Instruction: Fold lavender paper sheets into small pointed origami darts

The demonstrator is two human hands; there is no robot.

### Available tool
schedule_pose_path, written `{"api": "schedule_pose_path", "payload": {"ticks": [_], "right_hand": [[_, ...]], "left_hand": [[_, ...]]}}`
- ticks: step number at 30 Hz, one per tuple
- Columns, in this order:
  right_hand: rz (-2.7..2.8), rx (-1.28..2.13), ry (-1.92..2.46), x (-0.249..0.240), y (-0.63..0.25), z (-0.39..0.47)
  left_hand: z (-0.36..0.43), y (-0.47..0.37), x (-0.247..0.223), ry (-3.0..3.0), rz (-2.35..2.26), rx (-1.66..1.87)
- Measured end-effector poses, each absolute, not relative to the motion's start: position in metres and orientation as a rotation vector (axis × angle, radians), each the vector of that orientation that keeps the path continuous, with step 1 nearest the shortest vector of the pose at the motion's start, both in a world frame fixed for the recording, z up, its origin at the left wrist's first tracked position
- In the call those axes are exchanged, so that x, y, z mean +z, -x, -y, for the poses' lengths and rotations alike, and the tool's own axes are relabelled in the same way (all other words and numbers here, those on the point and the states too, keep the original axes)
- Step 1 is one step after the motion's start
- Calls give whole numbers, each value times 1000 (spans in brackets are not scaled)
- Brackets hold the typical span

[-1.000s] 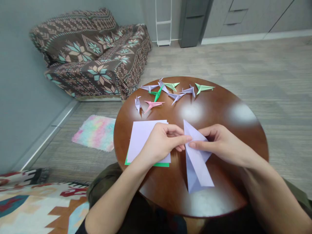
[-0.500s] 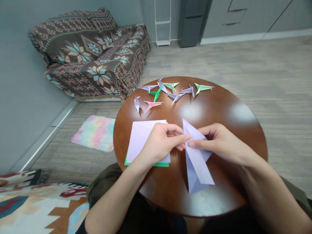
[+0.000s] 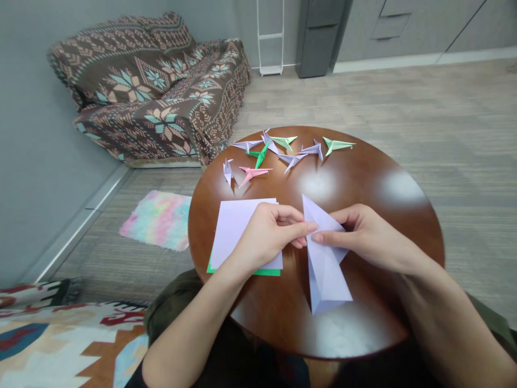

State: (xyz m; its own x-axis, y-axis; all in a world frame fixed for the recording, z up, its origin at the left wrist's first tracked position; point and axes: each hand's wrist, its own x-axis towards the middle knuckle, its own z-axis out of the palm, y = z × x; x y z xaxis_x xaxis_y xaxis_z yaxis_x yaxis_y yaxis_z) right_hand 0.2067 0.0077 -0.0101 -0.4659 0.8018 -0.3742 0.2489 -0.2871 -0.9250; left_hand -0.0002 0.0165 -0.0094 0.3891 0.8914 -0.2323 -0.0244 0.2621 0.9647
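Note:
Between my two hands is a partly folded sheet of lilac origami paper, its top corner pointing away from me and its lower flaps spread. My left hand pinches its left edge, thumb on top and fingers curled beneath. My right hand grips it from the right, with the thumb pressed on the upper face near the left thumb and the other fingers behind, partly hidden. Under my left wrist lies a stack of square paper, lilac on top with a green edge showing.
Several folded paper figures, among them a pink one, a dark green one and a pale green one, lie along the far side of the round brown table. A covered sofa and a pastel rug are beyond, at left.
The lower flaps of the lilac paper have shifted, and its bottom end now looks slightly higher and opened differently. Both hands keep nearly the same grip and place.

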Motion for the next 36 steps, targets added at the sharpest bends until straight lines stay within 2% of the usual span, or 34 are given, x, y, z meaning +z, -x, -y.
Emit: {"api": "schedule_pose_path", "payload": {"ticks": [8, 17, 29, 36], "right_hand": [[1542, 1818, 1312, -11, -206, -9], [1558, 1870, 1314, -12, -204, -5], [1586, 1834, 1315, -12, -203, -4], [1561, 1937, 1288, -12, -201, -1]], "left_hand": [[-16, -1, -11, -1145, -962, 789], [-19, -1, -16, -1089, -918, 999], [-18, -1, -17, -1090, -933, 1025], [-25, 7, -14, -1026, -944, 1181]]}}
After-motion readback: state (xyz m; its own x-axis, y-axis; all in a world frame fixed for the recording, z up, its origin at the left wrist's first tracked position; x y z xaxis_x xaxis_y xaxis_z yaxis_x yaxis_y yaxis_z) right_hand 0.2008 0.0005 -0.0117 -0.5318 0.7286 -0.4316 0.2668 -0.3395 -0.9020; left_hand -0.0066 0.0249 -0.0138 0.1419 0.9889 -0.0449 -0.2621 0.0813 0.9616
